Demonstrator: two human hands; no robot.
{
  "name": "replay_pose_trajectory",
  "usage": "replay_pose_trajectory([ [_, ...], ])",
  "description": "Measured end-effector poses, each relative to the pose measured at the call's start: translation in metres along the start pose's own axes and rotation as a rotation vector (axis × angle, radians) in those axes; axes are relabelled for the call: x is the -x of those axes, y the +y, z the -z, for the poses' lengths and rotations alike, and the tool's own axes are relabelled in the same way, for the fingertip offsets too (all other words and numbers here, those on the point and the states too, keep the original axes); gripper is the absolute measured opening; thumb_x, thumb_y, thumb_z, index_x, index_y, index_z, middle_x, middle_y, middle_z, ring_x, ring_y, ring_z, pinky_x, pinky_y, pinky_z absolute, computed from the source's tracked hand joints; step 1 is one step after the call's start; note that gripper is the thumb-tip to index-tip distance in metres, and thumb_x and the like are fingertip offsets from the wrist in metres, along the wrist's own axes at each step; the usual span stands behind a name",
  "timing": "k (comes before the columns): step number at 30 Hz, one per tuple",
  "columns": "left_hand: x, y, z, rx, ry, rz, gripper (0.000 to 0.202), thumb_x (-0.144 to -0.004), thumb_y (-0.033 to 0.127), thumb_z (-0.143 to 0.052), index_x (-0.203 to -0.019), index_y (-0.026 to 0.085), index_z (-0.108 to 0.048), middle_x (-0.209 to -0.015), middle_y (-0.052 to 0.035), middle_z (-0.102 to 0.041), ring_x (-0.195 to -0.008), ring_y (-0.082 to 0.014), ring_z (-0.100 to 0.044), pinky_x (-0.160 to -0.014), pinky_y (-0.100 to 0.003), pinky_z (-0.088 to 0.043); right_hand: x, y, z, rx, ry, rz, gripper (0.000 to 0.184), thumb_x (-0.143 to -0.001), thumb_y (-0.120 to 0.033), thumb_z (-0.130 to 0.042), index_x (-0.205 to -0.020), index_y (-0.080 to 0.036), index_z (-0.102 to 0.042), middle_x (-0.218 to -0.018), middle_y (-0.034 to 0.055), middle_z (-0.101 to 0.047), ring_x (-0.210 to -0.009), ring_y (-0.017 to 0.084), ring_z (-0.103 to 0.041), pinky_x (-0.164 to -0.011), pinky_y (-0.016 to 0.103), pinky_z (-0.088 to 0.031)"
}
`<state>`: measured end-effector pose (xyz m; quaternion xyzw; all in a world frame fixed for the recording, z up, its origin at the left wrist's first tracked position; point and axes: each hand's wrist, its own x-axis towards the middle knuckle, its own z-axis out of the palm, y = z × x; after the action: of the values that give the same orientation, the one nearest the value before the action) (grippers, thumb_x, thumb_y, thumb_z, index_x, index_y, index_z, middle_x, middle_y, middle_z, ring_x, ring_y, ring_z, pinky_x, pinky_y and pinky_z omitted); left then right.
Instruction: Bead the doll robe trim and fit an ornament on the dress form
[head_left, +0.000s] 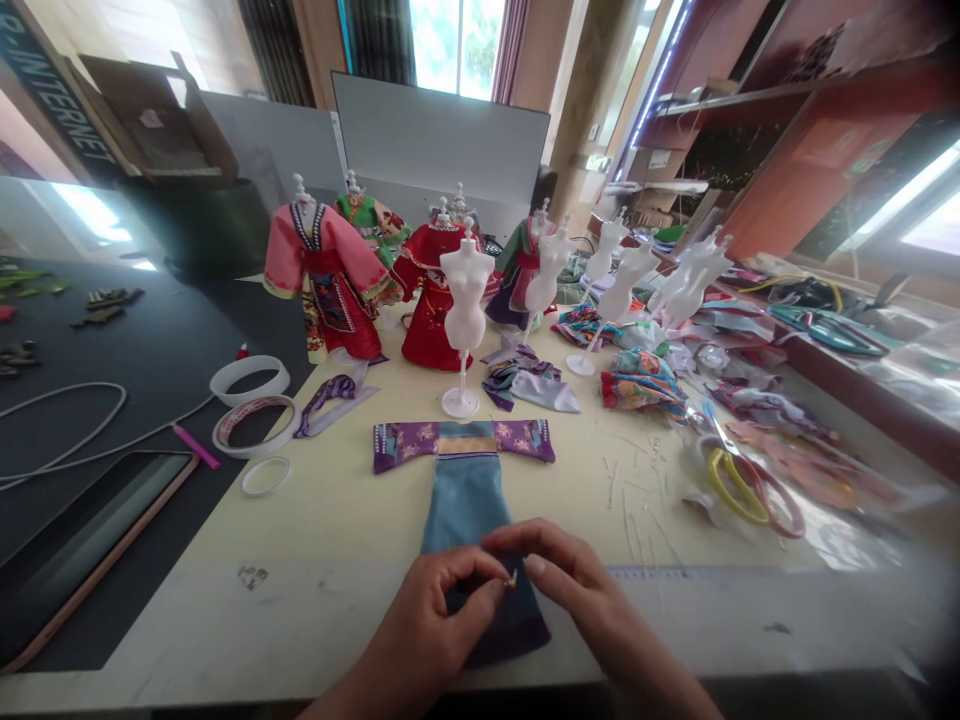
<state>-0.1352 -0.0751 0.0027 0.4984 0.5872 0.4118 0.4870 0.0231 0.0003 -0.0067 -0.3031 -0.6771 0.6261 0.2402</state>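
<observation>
On the cream tabletop (330, 520) a blue dress (466, 500) lies flat, white mannequin (466, 290) and bright window (459, 45) beyond; over the dress the left hand (442, 610) pinches a tiny piece (512, 580), the right hand (581, 580) loosely parted beside it

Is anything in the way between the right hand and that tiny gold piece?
Nothing visible: only a narrow gap shows between the right hand and the tiny gold piece, which the left hand pinches over the blue dress.
</observation>
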Motion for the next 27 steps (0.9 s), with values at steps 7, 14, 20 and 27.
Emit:
replay_pose_trajectory([
  [7, 0.0004, 0.0018, 0.0037, 0.041, -0.020, 0.106, 0.022, -0.078, 0.032, -0.051, -0.075, 0.015, -0.064, -0.058, 0.0009, -0.055, -0.057, -0.0116, -0.049, -0.056, -0.020, -0.039, -0.0031, 0.0048, -0.0001, -0.064, -0.035, -0.095, 0.024, -0.081, -0.036, -0.055, -0.072, -0.015, -0.061, -0.063, -0.0002, -0.056, -0.062, 0.012, -0.052, -0.058, 0.022, -0.040],
  [14, -0.0006, 0.0003, 0.0026, -0.006, 0.010, 0.077, 0.021, -0.079, 0.031, -0.051, -0.075, 0.016, -0.065, -0.063, 0.0001, -0.060, -0.061, -0.0125, -0.052, -0.058, -0.019, -0.041, -0.0007, 0.0029, -0.0013, 0.104, 0.054, 0.019, 0.021, -0.083, -0.031, -0.054, -0.070, -0.015, -0.060, -0.065, 0.0002, -0.056, -0.064, 0.012, -0.052, -0.061, 0.023, -0.041],
  [20, 0.0001, 0.0020, 0.0000, -0.083, 0.047, 0.042, 0.023, -0.081, 0.031, -0.050, -0.083, 0.017, -0.067, -0.066, -0.0013, -0.064, -0.071, -0.0169, -0.059, -0.060, -0.021, -0.043, 0.0007, 0.0001, -0.0028, 0.216, 0.069, 0.107, 0.011, -0.081, -0.024, -0.055, -0.083, -0.017, -0.064, -0.075, 0.0016, -0.061, -0.074, 0.015, -0.058, -0.068, 0.026, -0.045],
  [27, -0.0012, -0.0021, -0.0009, -0.185, 0.063, -0.079, 0.020, -0.082, 0.027, -0.048, -0.082, 0.019, -0.067, -0.073, -0.0011, -0.066, -0.068, -0.0149, -0.059, -0.065, -0.022, -0.044, -0.0008, 0.0027, -0.0059, 0.287, 0.117, 0.161, 0.007, -0.078, -0.019, -0.058, -0.073, -0.016, -0.060, -0.070, 0.0010, -0.059, -0.068, 0.014, -0.056, -0.064, 0.025, -0.044],
])
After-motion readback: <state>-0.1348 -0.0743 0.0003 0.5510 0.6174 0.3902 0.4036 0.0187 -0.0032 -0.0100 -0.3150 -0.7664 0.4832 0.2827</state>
